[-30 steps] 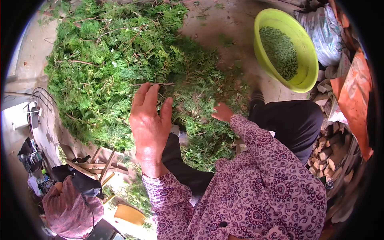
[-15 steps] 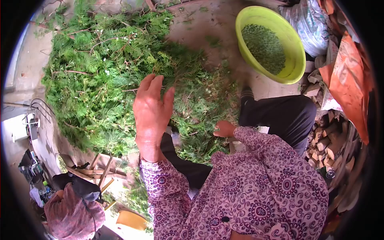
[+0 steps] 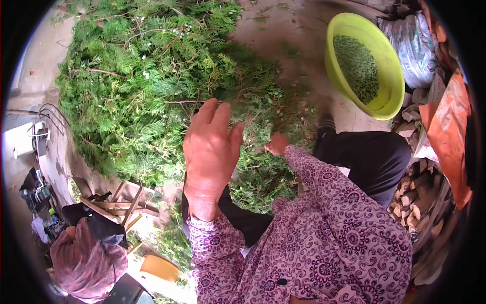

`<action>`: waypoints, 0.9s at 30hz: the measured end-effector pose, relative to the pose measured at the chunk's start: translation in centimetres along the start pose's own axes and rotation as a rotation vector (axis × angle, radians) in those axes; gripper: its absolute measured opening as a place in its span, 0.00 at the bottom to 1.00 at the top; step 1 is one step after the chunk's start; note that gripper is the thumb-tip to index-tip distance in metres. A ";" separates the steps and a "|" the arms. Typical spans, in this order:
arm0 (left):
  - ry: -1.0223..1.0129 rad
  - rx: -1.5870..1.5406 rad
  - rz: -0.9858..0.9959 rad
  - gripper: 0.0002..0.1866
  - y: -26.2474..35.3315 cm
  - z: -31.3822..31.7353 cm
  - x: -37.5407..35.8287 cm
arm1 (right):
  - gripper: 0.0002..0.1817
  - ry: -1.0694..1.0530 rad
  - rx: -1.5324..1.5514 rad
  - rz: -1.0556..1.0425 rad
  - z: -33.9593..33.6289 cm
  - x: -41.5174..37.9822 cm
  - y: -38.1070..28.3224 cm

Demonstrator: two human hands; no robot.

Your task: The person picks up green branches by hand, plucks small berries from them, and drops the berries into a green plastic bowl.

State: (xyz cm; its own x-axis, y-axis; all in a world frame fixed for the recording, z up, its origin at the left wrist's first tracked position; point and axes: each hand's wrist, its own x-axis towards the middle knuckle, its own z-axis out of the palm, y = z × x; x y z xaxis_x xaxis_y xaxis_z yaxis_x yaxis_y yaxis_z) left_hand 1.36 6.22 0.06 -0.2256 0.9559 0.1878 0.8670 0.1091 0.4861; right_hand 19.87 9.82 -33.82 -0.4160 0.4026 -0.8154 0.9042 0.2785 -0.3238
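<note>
Between the knees and beyond them, a heap of green branches (image 3: 126, 109) covers the floor (image 3: 252, 24), with thin brown stems showing through. Over its near part is the left hand (image 3: 210, 152), back upward, its grip loose: the thumb stands apart from the fingers, whose tips are near a bare twig (image 3: 182, 102). Whether they touch it, I cannot tell. The right hand (image 3: 277, 144) is low at the branches, fingers bent; whether its grip is closed on anything, I cannot tell.

Beyond the right knee (image 3: 390, 152), a yellow-green bowl (image 3: 392, 81) holds small green pieces (image 3: 358, 68), with a sack (image 3: 415, 48) just beside it. Split wood (image 3: 415, 197) is piled nearer.

The step in hand seems to be handling the branches with both hands. As I judge it, a next move among them calls for fingertip control, since the stems look tangled and could drag their neighbours.
</note>
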 end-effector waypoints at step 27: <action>-0.599 -0.429 0.339 0.13 2.5 5.5 -3.9 | 0.19 -0.312 1.605 -0.568 -12.0 -23.3 -1.1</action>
State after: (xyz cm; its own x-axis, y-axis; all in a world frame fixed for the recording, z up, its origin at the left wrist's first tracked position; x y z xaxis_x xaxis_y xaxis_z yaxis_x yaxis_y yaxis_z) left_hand 6.83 4.23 -4.14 0.4002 0.9153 -0.0465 0.5724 -0.2100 0.7926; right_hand 27.40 10.60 -8.69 -0.8331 0.3456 -0.4317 -0.0690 -0.8395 -0.5390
